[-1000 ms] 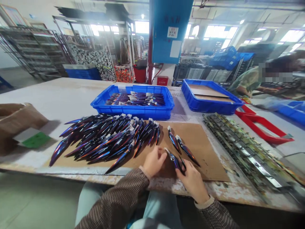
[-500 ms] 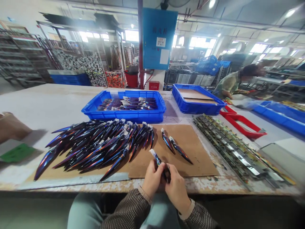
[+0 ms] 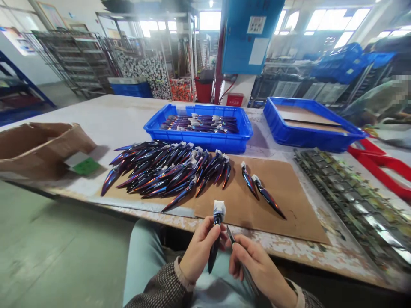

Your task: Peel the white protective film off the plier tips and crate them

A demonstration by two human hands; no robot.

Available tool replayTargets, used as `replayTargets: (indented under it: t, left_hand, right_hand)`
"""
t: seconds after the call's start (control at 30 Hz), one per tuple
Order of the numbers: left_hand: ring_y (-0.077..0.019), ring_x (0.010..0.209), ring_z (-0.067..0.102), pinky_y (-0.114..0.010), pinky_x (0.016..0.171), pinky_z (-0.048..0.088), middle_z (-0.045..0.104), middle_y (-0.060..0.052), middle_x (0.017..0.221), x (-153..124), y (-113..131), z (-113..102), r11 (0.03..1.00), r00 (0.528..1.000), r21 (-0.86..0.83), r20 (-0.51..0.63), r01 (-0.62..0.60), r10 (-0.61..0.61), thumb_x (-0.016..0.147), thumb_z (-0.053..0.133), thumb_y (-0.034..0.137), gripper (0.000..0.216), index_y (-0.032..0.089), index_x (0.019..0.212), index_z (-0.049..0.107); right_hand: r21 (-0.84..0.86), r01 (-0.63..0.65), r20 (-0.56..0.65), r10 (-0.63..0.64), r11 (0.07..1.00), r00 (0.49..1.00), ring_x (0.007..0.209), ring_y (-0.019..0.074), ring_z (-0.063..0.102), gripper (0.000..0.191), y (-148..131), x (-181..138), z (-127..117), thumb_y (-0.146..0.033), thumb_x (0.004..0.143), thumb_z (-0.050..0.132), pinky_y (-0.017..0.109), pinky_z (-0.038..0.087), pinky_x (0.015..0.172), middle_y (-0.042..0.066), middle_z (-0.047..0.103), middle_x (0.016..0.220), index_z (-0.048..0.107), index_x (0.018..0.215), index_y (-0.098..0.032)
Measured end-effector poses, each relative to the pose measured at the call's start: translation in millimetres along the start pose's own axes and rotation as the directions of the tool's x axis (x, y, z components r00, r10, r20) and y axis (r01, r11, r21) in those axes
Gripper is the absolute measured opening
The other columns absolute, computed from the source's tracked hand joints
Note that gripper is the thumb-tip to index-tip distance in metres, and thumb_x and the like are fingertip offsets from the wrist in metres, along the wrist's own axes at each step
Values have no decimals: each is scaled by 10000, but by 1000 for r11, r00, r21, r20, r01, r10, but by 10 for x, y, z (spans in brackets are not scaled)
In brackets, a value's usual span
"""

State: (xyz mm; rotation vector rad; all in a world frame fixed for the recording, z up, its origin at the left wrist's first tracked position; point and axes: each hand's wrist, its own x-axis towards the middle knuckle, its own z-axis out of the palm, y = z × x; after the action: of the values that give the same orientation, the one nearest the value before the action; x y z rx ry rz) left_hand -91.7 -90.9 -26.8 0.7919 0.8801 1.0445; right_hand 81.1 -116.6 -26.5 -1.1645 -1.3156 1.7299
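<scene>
My left hand (image 3: 201, 248) is closed round an iridescent blue-purple pointed piece (image 3: 214, 239), held upright over my lap with its white taped end up. My right hand (image 3: 257, 265) pinches a small thin blade-like tool (image 3: 230, 234) beside that piece. On the table ahead, a pile of several similar pointed pieces (image 3: 163, 169) lies across a brown cardboard sheet (image 3: 289, 192). Two more pieces (image 3: 261, 192) rest apart on the cardboard to the right of the pile. A blue tray (image 3: 199, 137) behind holds several more.
A second blue tray (image 3: 308, 132) with cardboard stands at back right. Metal racks (image 3: 346, 192) lie along the right, red frames (image 3: 385, 160) beyond. An open cardboard box (image 3: 35, 147) and green card (image 3: 85, 166) sit left. Another person (image 3: 379, 100) works far right.
My hands lifted one piece off the cardboard and drew it back over my lap, turning it upright. The right hand now holds a small tool beside it. The view shifted right.
</scene>
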Motion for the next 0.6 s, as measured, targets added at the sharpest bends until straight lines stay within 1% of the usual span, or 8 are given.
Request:
replayTargets:
  t: [0.07,0.1,0.23,0.4,0.6]
  left_hand:
    - [-138,759,616,-286,720,509,652,-38,1006,-82,7,-12,1000,1000,-15,-2,-12,12,888,695,452,362,190,1128,630]
    - [-137,751,611,-280,706,504,653,-37,991,-115,11,-12,1000,1000,-14,-7,-20,20,885,700,455,375,189,1140,635]
    - [-131,699,581,-245,628,455,632,-10,835,-199,32,2,998,998,17,-1,-56,56,883,699,483,393,177,1127,657]
    - [-138,698,583,-254,646,455,632,-13,837,-233,79,13,996,997,43,9,-77,76,886,688,498,417,182,1155,655]
    - [-165,713,598,-280,688,503,648,-34,840,-283,75,12,991,994,76,-29,-106,109,872,692,509,429,184,1152,670]
  right_hand:
    - [-20,-3,12,4,1000,1000,398,106,464,498,-40,-25,58,-671,955,484,210,376,429,-33,600,495,569,913,-183]
    - [-42,4,8,-3,999,1000,379,101,424,492,-57,-35,79,-662,961,479,212,353,423,-52,560,456,572,905,-182]
    - [-95,17,0,-17,995,1000,368,94,331,497,-89,-55,125,-661,962,476,223,276,413,-91,443,408,575,861,-185]
    - [-80,-3,-15,2,997,1000,368,89,316,526,-82,-52,167,-688,946,478,222,261,414,-91,431,417,573,845,-181]
    - [-35,-30,-13,30,999,999,356,71,246,528,-75,-79,227,-670,953,488,208,222,415,-108,402,395,616,894,-162]
